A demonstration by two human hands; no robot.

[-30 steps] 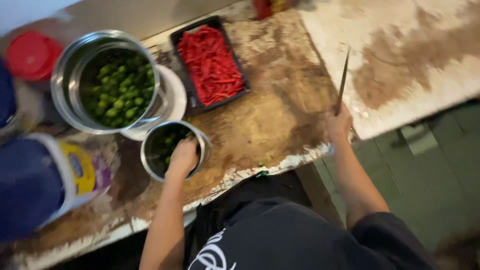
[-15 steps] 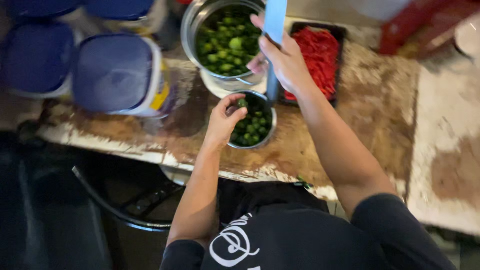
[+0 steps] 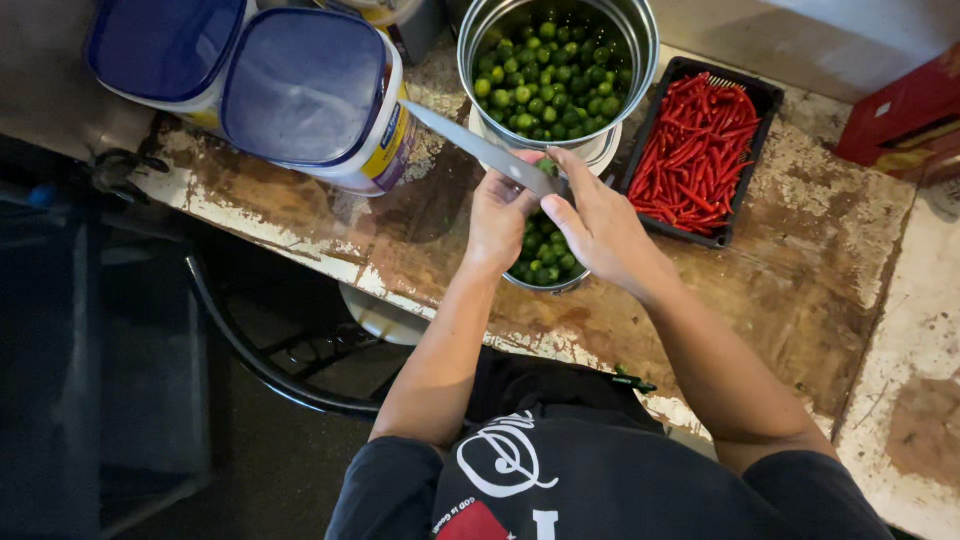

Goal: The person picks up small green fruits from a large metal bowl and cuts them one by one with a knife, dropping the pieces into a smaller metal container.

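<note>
Far left on the worn bench (image 3: pixel 300 235) I see two tubs with blue lids (image 3: pixel 300 90), lying tipped so their lids face me, pushed clear of the working spot. Next, my left hand (image 3: pixel 497 222) hovers over the small steel bowl (image 3: pixel 545 262) of green limes, fingers pressed together around something small by the knife (image 3: pixel 480 148); I cannot tell exactly what they pinch. The blade angles up and left, probably for trimming over the bowl. My right hand (image 3: pixel 600 228) curls its fingers around the knife's handle. Behind stands a big pot (image 3: pixel 556 60) of limes, and right of it a black tray (image 3: pixel 698 150) of red chillies, all close within reach.
</note>
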